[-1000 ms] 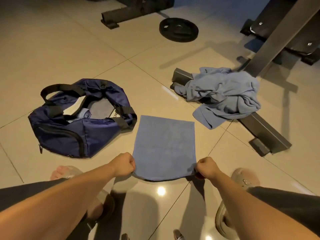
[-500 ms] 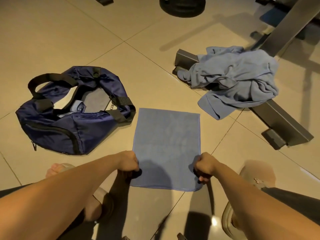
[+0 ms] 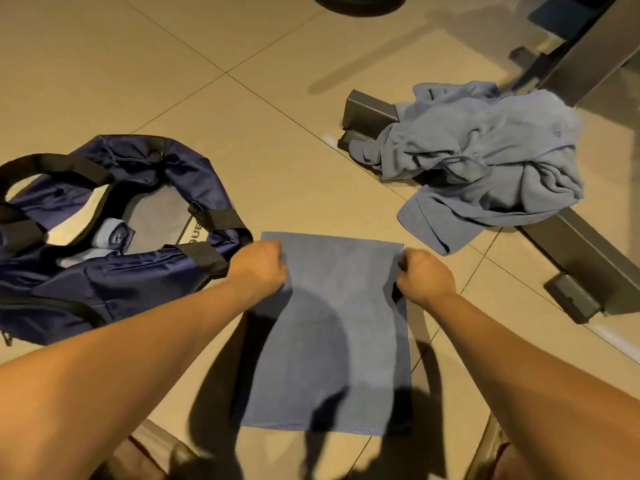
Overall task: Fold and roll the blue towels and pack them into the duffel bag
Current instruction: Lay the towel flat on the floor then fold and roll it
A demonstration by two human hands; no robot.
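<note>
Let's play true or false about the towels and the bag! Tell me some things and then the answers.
1. Both the left hand and the right hand hold the flat towel, one at each side edge. True.
2. The duffel bag is zipped shut. False: it lies open, with a rolled towel inside.
3. A crumpled pile of towels lies over a metal bar. True.
4. The flat towel is inside the bag. False: it lies spread on the tiled floor, right beside the bag.
</note>
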